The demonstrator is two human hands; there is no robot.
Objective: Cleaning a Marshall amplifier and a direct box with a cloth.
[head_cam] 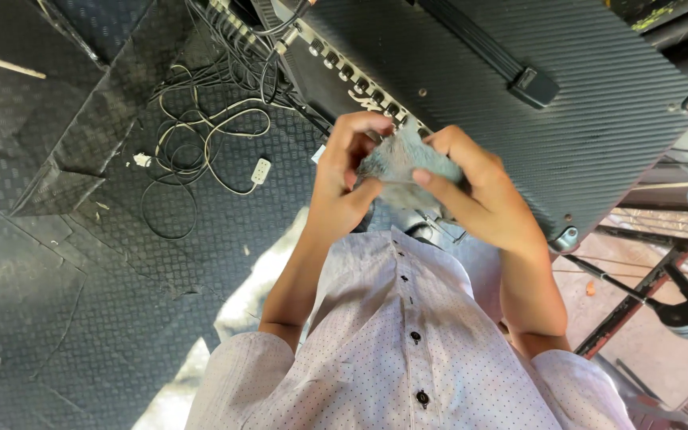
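Grey and fuzzy, the cloth [402,169] sat bunched between our two hands, held up in front of our chest and just above the knob row of the amplifier [519,103]; it touched both palms and lay on neither the floor nor the cabinet. Our left hand [344,179] was curled about its left edge, fingers bent over the top and thumb tucked in at the side, mostly closed on the fabric; our right hand [471,187] closed on the other side, thumb laid across the lower fold and fingertips pressed over the upper edge. The cloth's longer run went roughly from one hand to the other, tilted a little down toward the right; neither hand was nearer, since both gripped it at once, and only a narrow band of fabric showed between them. Behind the hands the amplifier stood with its ribbed dark face and its strap handle [487,56]; a tangle of thin white cables [209,135] lay on the dark patterned floor mat [81,302], well apart from us, to the left; a white dotted shirt [408,350] filled the lower view; how the cloth was folded inside our grip we could not tell.
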